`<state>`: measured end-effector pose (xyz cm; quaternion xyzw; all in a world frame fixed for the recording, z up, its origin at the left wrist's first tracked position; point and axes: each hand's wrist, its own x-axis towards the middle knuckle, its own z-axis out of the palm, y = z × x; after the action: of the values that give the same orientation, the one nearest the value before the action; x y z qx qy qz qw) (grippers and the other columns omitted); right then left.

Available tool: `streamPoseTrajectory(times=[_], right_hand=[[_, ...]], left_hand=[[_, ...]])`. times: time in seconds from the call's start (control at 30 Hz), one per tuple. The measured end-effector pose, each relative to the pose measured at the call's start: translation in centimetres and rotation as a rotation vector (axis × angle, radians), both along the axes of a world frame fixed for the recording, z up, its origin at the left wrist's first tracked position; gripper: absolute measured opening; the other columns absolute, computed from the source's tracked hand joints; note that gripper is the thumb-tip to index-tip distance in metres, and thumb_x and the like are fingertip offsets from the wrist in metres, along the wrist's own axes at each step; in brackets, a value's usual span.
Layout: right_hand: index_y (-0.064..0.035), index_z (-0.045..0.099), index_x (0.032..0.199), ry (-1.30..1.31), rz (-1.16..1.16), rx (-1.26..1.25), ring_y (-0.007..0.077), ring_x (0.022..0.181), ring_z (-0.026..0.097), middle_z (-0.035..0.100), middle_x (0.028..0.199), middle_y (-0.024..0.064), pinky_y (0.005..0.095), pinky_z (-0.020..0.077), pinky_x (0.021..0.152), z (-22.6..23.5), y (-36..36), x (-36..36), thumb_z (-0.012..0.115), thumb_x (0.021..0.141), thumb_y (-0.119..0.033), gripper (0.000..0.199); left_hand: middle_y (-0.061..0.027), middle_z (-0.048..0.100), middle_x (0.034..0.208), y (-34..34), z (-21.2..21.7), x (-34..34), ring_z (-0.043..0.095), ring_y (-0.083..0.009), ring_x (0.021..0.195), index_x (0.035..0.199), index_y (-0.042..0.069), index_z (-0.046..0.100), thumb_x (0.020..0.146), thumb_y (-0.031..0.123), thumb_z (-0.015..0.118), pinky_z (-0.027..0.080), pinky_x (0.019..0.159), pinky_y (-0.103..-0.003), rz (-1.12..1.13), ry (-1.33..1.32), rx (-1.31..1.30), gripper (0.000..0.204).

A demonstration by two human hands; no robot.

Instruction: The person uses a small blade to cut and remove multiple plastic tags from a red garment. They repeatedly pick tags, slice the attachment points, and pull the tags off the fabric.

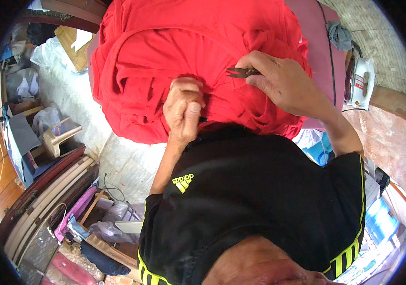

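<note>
Red jersey-like fabric (pixel 155 59) is lying heaped on a mauve-covered counter (pixel 318 52), seeming soft, limp and easily pinched along a raised fold, though the whole pile is probably weighing more. Directly on it, the left hand (pixel 184 109) is resting in a fist; its contents are staying hidden. Farther right, over the fabric, the right hand (pixel 284 83) is pinching dark thread snips (pixel 249 72), blades parted and pointing left.
</note>
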<state>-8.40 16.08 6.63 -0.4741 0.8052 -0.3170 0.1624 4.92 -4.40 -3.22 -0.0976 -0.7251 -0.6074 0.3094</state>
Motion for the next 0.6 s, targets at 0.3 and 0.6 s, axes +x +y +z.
streamPoseTrajectory(times=[0.3, 0.6], right_hand=[[-0.0058, 0.054, 0.118, -0.178, -0.007, -0.160, 0.0324, 0.091, 0.069, 0.068, 0.101, 0.0139, 0.0412, 0.0544, 0.080, 0.6, 0.4, -1.0, 0.059, 0.099, -0.018, 0.023], [-0.0054, 0.057, 0.119, 0.089, -0.013, -0.374, 0.0277, 0.081, 0.067, 0.063, 0.093, 0.0120, 0.0369, 0.0541, 0.071, 0.3, -0.3, 0.3, 0.069, 0.088, -0.004, 0.034]], left_hand=[[-0.0091, 0.066, 0.100, 1.6, 1.7, -2.4, 0.063, -0.0288, 0.096, 0.096, 0.007, 0.069, 0.070, 0.002, 0.077, 0.044, 0.086, -0.039, 0.164, -0.100, -0.439, 0.027], [0.0025, 0.069, 0.093, -0.2, 4.7, -2.6, 0.057, -0.0028, 0.083, 0.113, -0.003, 0.070, 0.097, 0.006, 0.066, 0.046, 0.078, -0.020, -0.142, -0.486, 0.539, 0.019]])
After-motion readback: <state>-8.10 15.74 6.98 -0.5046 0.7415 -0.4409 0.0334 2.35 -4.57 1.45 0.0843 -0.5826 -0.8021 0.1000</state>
